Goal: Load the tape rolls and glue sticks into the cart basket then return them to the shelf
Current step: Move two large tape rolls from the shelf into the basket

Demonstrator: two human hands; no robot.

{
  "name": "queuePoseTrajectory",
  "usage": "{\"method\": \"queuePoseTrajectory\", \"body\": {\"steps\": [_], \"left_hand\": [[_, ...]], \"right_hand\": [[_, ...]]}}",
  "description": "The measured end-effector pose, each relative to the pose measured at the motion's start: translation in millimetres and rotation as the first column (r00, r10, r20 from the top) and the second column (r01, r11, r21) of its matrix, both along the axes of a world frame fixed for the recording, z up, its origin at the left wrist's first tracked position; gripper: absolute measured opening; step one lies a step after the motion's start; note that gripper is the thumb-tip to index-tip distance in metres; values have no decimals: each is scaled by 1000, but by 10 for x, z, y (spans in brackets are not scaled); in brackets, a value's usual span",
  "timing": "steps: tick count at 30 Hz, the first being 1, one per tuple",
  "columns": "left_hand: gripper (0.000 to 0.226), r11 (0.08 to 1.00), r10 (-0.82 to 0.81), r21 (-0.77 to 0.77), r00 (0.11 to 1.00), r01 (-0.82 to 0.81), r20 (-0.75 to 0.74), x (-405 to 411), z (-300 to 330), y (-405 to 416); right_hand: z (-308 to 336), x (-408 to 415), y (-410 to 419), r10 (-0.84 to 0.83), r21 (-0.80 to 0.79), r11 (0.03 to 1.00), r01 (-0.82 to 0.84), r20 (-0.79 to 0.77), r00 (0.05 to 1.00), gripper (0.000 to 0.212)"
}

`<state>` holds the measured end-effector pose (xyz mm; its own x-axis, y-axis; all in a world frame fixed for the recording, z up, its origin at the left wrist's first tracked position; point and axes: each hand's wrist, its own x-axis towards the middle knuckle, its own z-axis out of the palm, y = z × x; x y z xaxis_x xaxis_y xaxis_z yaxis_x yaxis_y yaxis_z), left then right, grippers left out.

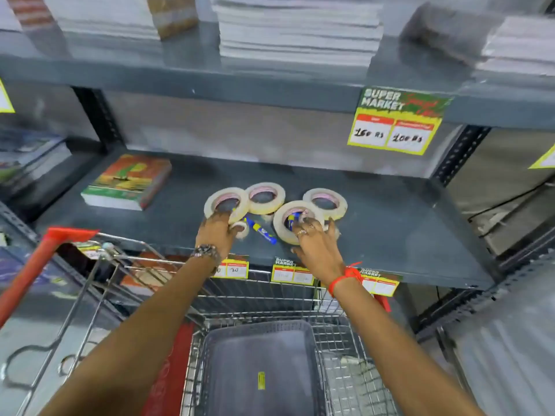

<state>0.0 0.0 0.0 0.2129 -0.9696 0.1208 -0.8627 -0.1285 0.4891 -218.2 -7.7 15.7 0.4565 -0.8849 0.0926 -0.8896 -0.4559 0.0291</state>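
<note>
Several cream tape rolls lie on the grey shelf (390, 223). My left hand (217, 232) grips the leftmost tape roll (223, 205), fingers inside its core; a small roll (240, 229) sits by my thumb. My right hand (315, 244) grips another tape roll (286, 222), which is tilted up off the shelf. Two more rolls (266, 197) (326, 202) lie flat behind. A blue and yellow glue stick (261, 231) lies between my hands. A second glue stick shows through the core of the right roll. Below stands the wire cart (345, 331) with a grey plastic basket (258, 370).
A green and orange book (127, 183) lies at the shelf's left. Stacks of paper (297, 28) fill the shelf above. Price tags (396, 121) hang from the shelf edges. The cart's red handle (33, 265) is at the left. Black uprights frame the bay.
</note>
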Motion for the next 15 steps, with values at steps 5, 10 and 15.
{"method": "queuePoseTrajectory", "body": {"steps": [5,10,15], "left_hand": [[46,992,-2,123,996,-10,89,64,-33,-240],[41,989,-23,150,975,-11,220,99,-61,-409],[37,983,-19,178,960,-33,280,160,-126,-543]], "right_hand": [[-82,102,-141,-36,13,999,37,-69,997,38],[-147,153,-203,-59,-8,998,59,-105,993,35],[-164,157,-233,-91,6,996,92,-117,989,35]]}}
